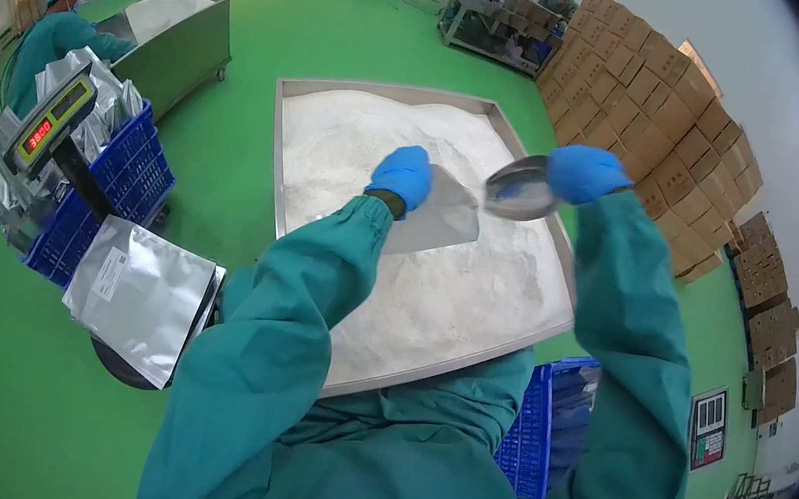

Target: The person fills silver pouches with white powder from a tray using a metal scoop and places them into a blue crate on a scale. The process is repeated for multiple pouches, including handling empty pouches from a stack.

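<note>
A wide metal tray [278, 165] of white powder [453, 302] stands in front of me. Over its middle, my left hand [403, 178], in a blue glove, is closed on a silvery bag [437, 216]. My right hand [585, 175], also gloved in blue, is closed around the handle end of a metal scoop [523, 189]. The scoop is tilted beside the bag's right edge, above the tray's right side. Whether powder is in the scoop or the bag, I cannot tell.
Silver pouches [144, 289] lie on a scale at left, its display [51, 124] lit. Blue crates [132, 176] [527, 433] flank the tray. A co-worker [55, 43] stands by another powder bin [182, 59]. Stacked cartons [641, 100] rise at right; people sit behind.
</note>
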A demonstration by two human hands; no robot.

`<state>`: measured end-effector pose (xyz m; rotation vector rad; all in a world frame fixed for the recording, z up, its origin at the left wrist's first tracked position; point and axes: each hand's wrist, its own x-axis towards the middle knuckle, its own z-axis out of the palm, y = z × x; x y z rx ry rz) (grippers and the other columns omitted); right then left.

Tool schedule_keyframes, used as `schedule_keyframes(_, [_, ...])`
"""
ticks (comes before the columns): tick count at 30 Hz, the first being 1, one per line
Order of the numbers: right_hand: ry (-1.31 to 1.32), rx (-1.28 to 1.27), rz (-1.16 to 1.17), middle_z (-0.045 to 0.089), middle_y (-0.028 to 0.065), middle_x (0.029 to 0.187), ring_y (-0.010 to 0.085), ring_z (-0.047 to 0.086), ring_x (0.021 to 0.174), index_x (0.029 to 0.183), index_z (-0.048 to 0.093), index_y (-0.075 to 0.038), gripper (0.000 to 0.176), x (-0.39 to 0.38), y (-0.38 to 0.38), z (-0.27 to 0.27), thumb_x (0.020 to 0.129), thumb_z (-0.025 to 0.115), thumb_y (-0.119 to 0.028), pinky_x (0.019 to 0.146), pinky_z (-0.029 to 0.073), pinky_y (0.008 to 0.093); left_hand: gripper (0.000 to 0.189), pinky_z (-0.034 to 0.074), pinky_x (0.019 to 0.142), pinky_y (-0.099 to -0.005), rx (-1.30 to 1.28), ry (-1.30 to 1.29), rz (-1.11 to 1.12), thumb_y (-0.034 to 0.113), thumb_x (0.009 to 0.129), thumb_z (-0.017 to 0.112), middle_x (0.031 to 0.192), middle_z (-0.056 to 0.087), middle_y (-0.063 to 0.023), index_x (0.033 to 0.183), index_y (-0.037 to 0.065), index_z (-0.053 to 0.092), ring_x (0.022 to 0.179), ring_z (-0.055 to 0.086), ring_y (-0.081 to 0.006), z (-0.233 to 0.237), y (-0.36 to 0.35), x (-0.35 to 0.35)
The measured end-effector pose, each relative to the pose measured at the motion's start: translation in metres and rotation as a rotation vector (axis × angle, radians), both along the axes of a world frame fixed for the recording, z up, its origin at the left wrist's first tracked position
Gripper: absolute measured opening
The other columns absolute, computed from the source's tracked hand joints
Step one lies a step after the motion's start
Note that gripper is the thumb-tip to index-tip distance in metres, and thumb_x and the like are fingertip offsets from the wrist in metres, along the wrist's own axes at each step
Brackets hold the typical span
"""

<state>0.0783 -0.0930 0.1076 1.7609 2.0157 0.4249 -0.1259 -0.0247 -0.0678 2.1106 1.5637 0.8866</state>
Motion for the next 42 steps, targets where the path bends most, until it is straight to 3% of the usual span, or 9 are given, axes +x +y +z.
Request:
schedule_keyframes(5, [-0.045,-0.127,-0.091,0.065,0.0104,0.083,0.0256,0.063,0.075,0.082,0.068,-0.012,0.019,0.085,-0.004,-0.046,0.069,0.06,-0.023,0.061,0.049,0.0381,0.025,0.045,0.075,-0.0443,0.231,0.215,-0.159,0.024,0.082,0.048,0.087,0.06,-0.0212,0.084,0.001,0.06,0.084,0.057,-0.0356,-0.04,0.047,-0.034])
schedule_keyframes(13, [0.539,-0.479,0.493,0.061,0.0135,0.096,0.033,0.057,0.09,0.093,0.063,-0.007,0.036,0.087,-0.026,-0.462,0.076,0.057,-0.038,0.083,0.043,0.0419,0.024,0.044,0.07,-0.0463,0.187,0.161,-0.192,0.025,0.079,0.05,0.081,0.059,-0.0193,0.076,0.004,0.061,0.078,0.056,-0.0372,-0.021,0.039,-0.041])
schedule_keyframes(17, [0.743,-0.479,0.013,0.061,0.0177,0.09,0.0338,0.057,0.084,0.081,0.061,-0.003,0.027,0.078,-0.035,-0.42,0.077,0.049,-0.027,0.074,0.045,0.0408,0.027,0.045,0.071,-0.0454,0.119,0.171,-0.136,0.027,0.08,0.048,0.081,0.06,-0.0197,0.077,0.005,0.063,0.078,0.058,-0.0372,-0.005,0.036,-0.042])
schedule_keyframes(19, [0.711,-0.349,0.605,0.06,0.0185,0.082,0.0336,0.056,0.078,0.075,0.06,-0.003,0.027,0.117,-0.026,-0.387,0.081,0.044,-0.025,0.07,0.045,0.0405,0.029,0.045,0.071,-0.0449,0.133,0.168,-0.157,0.028,0.08,0.048,0.079,0.061,-0.019,0.075,0.004,0.065,0.076,0.058,-0.0368,-0.013,0.042,-0.041])
schedule_keyframes(24, [0.878,-0.285,0.793,0.051,0.0154,0.068,0.0303,0.05,0.065,0.068,0.053,-0.002,0.017,0.135,-0.009,-0.163,0.078,0.05,-0.015,0.062,0.041,0.0393,0.03,0.045,0.071,-0.0443,0.163,0.17,-0.147,0.028,0.08,0.049,0.079,0.061,-0.0189,0.074,0.003,0.064,0.076,0.058,-0.036,-0.023,0.052,-0.042])
schedule_keyframes(27, [0.763,-0.479,0.054,0.053,0.0118,0.066,0.0219,0.05,0.061,0.07,0.056,-0.002,0.015,0.073,-0.008,-0.027,0.078,0.051,-0.014,0.059,0.041,0.0359,0.028,0.045,0.07,-0.0445,0.117,0.135,-0.126,0.027,0.081,0.049,0.082,0.061,-0.0182,0.076,0.004,0.063,0.077,0.057,-0.0351,-0.015,0.038,-0.039])
schedule_keyframes(29, [0.863,-0.511,0.565,0.054,0.0101,0.063,0.0208,0.046,0.056,0.07,0.056,-0.003,0.023,0.133,0.071,-0.078,0.08,0.047,-0.022,0.056,0.04,0.0365,0.024,0.044,0.071,-0.0437,0.197,0.104,-0.135,0.026,0.082,0.048,0.085,0.06,-0.0176,0.082,0.005,0.06,0.08,0.057,-0.0336,-0.018,0.034,-0.038])
schedule_keyframes(36, [0.052,-0.145,0.118,0.062,0.0189,0.085,0.0379,0.058,0.08,0.087,0.061,-0.004,0.028,-0.056,0.042,-0.054,0.081,0.044,-0.025,0.068,0.046,0.0451,0.021,0.046,0.069,-0.0431,0.054,0.043,-0.098,0.023,0.077,0.054,0.08,0.061,-0.0183,0.082,0.004,0.061,0.076,0.058,-0.0359,-0.013,0.021,-0.037])
schedule_keyframes(42, [0.006,-0.007,-0.121,0.063,0.0158,0.09,0.0341,0.061,0.08,0.089,0.064,-0.004,0.027,0.024,0.022,-0.016,0.078,0.049,-0.023,0.069,0.048,0.0428,0.021,0.047,0.069,-0.0434,0.147,0.056,-0.136,0.022,0.078,0.053,0.08,0.06,-0.0188,0.079,0.003,0.061,0.076,0.058,-0.0357,-0.03,0.052,-0.038])
